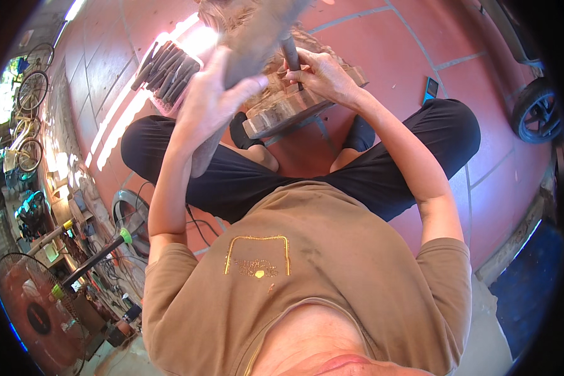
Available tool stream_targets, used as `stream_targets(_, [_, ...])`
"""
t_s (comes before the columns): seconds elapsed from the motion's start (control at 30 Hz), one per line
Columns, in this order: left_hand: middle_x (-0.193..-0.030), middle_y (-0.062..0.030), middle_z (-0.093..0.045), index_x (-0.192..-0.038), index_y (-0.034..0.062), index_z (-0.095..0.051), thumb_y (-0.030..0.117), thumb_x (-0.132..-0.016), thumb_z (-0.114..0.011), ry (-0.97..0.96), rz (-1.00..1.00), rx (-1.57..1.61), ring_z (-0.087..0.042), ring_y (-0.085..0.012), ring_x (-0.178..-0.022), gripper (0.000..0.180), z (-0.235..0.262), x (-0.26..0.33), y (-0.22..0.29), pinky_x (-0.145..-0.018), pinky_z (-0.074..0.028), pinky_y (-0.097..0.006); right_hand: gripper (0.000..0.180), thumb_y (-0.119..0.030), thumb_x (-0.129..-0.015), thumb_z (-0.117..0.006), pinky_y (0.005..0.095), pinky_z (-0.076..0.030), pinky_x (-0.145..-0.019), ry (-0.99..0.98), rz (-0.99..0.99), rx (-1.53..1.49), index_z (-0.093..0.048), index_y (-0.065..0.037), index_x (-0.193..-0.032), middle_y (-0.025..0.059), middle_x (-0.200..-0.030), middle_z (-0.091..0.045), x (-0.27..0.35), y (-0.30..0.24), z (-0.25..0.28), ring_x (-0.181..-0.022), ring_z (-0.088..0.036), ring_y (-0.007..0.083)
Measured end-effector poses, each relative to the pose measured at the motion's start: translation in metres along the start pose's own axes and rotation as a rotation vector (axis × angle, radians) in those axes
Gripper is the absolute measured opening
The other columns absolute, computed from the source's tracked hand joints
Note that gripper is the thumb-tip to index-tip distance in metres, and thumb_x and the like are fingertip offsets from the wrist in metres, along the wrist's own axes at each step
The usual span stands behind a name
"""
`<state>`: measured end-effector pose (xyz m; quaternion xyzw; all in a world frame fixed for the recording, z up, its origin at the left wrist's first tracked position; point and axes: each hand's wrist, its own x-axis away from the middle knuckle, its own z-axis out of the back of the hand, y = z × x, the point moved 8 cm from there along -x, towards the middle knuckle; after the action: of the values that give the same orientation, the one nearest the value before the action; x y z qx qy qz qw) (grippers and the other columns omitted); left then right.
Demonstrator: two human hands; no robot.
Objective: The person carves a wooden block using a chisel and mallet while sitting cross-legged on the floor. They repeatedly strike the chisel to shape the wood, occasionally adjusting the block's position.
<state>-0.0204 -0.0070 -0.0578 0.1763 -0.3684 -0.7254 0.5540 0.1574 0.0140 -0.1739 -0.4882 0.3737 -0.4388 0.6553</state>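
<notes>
Fingers of my left hand (210,103) gripped a wooden mallet (244,47), my right hand (319,75) clasped a chisel (289,53) upright on the carved wood block (282,109) between my feet, red floor tiles (420,37) all around, bicycles (28,119) leftward.

Pale brown, grainy carved wooden block (282,106) on red-orange floor tiles (382,50) with grey grout lines. Tan short-sleeved shirt (332,263) with gold embroidered motif, above black trousers (420,135). Dark brown handles in bundled chisels (166,69).

Left hand (216,94) grips a wooden mallet (250,44); right hand (323,75) holds a chisel (289,53)
</notes>
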Motion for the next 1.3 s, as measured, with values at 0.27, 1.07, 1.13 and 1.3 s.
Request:
stream_targets(0.27, [-0.086, -0.0056, -0.067, -0.119, -0.0003, -0.061, 0.030, -0.088, -0.079, -0.029, 0.044, 0.201, -0.062, -0.0133, -0.065, 0.048, 0.023, 0.004, -0.006, -0.060, -0.052, -0.027, 0.020, -0.018, -0.095, -0.067, 0.0443, -0.051, -0.072, -0.020, 0.137, 0.283, -0.056, -0.001, -0.099, 0.0193, -0.083, -0.066, 0.000, -0.011, -0.007, -0.079, -0.069, 0.0326])
stream_targets(1.07, [-0.100, -0.0129, -0.070, -0.126, -0.0048, -0.058, 0.032, -0.087, -0.079, -0.012, -0.015, 0.170, -0.066, -0.0166, -0.090, 0.057, 0.007, 0.011, -0.019, -0.080, -0.053, -0.032, 0.017, -0.010, -0.097, -0.066, 0.0329, -0.058, -0.070, 0.051, -0.040, 0.048, -0.059, 0.000, -0.109, 0.0092, -0.090, -0.069, 0.002, 0.006, 0.010, -0.077, -0.070, 0.0142])
stream_targets(1.13, [-0.097, -0.0115, -0.070, -0.126, -0.0049, -0.058, 0.032, -0.087, -0.079, 0.013, -0.024, 0.190, -0.066, -0.0152, -0.083, 0.057, 0.009, 0.012, -0.015, -0.074, -0.053, -0.031, 0.019, -0.011, -0.095, -0.068, 0.0347, -0.055, -0.070, 0.064, -0.031, 0.049, -0.059, -0.001, -0.107, 0.0102, -0.084, -0.069, 0.003, -0.001, 0.007, -0.075, -0.069, 0.0164])
stream_targets(1.3, [-0.086, -0.0059, -0.066, -0.125, -0.0034, -0.059, 0.029, -0.087, -0.079, 0.056, -0.033, 0.288, -0.060, -0.0085, -0.066, 0.054, 0.015, 0.011, 0.001, -0.055, -0.049, -0.024, 0.019, -0.013, -0.093, -0.069, 0.0362, -0.053, -0.071, 0.044, -0.021, 0.062, -0.057, -0.002, -0.102, 0.0124, -0.081, -0.069, 0.001, -0.001, 0.005, -0.075, -0.069, 0.0197])
